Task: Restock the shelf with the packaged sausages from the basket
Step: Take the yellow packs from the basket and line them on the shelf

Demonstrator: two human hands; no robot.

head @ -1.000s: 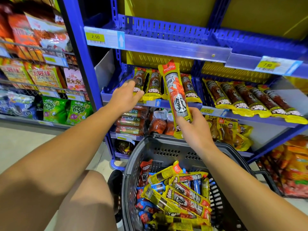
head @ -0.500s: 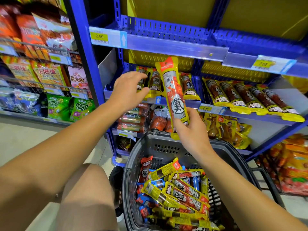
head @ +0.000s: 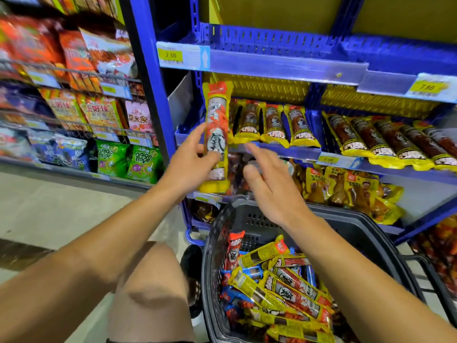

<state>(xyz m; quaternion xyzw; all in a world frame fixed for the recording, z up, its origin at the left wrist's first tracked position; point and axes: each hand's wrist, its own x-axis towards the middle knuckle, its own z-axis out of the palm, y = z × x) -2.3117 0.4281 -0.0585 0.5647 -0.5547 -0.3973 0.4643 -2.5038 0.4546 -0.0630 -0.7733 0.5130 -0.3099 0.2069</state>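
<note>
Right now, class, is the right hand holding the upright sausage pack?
No. The left hand grips the sausage pack; the right hand is beside it with fingers spread, holding nothing.

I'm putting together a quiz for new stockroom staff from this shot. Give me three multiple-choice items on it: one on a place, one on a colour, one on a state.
1. Where are the loose packaged sausages still waiting?
A. In the grey basket
B. On the floor
C. On the top shelf

2. What colour is the shelf frame?
A. Red
B. Blue
C. White

3. Which hand grips the upright sausage pack?
A. The right hand
B. Both hands
C. The left hand

Answers:
1 A: the packs lie piled inside the grey basket.
2 B: the shelf frame and its rails are blue.
3 C: the left hand is curled round the upright sausage pack, while the right hand is beside it with fingers spread, holding nothing.
</note>
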